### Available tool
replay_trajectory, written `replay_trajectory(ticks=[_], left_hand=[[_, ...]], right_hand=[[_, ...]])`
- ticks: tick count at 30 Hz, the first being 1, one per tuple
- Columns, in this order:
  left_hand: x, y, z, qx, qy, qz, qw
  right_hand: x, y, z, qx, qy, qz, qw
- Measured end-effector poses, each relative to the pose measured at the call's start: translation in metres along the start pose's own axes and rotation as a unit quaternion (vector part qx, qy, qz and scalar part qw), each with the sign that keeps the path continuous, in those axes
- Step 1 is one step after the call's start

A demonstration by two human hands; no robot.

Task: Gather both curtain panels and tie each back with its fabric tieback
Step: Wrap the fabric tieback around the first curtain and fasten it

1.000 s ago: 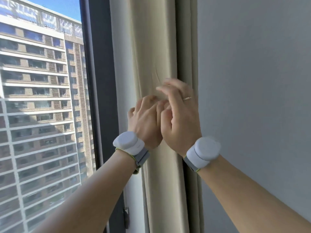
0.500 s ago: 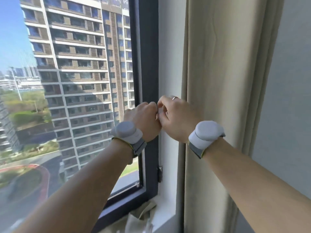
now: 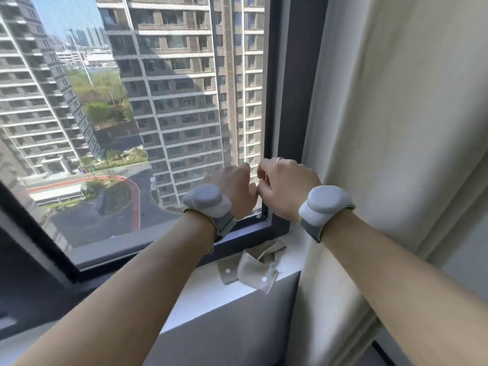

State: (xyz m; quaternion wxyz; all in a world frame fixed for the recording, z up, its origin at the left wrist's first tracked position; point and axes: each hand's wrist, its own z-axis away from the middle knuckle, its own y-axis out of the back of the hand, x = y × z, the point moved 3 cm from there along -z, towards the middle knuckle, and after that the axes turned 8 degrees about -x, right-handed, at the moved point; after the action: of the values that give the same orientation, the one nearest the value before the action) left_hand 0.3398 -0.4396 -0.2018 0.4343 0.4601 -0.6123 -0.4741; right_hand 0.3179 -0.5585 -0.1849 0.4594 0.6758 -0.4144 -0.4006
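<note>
A beige curtain panel (image 3: 383,133) hangs gathered against the wall at the right of the window. A beige fabric tieback (image 3: 253,269) with white snap buttons lies crumpled on the white sill (image 3: 211,294), below my hands. My left hand (image 3: 236,190) and my right hand (image 3: 286,187) hover side by side in front of the window's lower right corner. Their fingers are curled and their thumbs nearly touch. Nothing shows between the fingers. Neither hand touches the curtain or the tieback. Each wrist carries a grey-white band.
The dark window frame (image 3: 287,101) runs upright just left of the curtain, and its bottom rail sits right above the sill. Tower blocks and a road show through the glass. A grey wall (image 3: 464,260) lies to the right of the curtain.
My hands have come off the curtain, dropped lower and curled into loose fists in front of the glass. The view has tipped down and left, bringing the sill and tieback into sight.
</note>
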Motion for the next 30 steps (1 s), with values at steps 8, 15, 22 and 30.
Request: replay_trajectory(ticks=[8,15,22,30], left_hand=[[-0.026,-0.095,0.021,-0.099,0.043,-0.014,0.994],[-0.052,-0.139,0.041,-0.178,0.054,-0.004,0.983],[-0.062,-0.143,0.048,-0.159,0.059,0.0,0.985],[-0.066,-0.129,0.04,-0.177,0.045,0.017,0.983]], right_hand=[[0.014,-0.097,0.004,-0.13,-0.017,0.009,0.991],[0.024,-0.189,0.006,-0.26,-0.037,0.008,0.965],[0.027,-0.233,0.006,-0.281,-0.089,-0.026,0.955],[0.033,-0.205,-0.001,-0.299,-0.098,-0.168,0.934]])
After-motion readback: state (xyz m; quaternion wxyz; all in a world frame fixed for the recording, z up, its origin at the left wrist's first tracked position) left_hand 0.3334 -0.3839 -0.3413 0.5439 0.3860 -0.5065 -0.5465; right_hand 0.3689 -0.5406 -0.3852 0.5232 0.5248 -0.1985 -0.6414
